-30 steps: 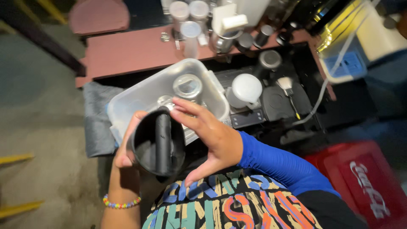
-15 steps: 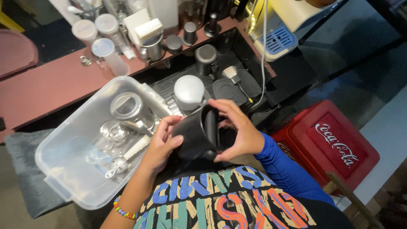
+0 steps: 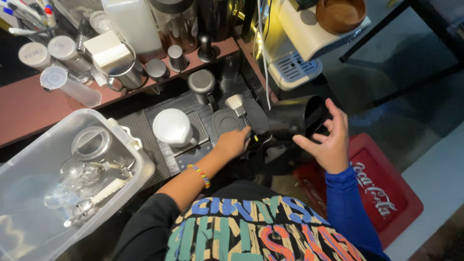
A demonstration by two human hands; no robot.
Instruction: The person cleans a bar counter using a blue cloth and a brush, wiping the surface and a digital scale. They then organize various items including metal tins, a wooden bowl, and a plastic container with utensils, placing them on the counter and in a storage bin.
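Two hands, right hand point(image 3: 326, 145) holding black pitcher point(image 3: 296, 116) (tilted), left hand point(image 3: 234, 142) grasping brush point(image 3: 239, 110)

Black jug point(image 3: 296, 117) now rightward, left hand point(image 3: 234, 142) off
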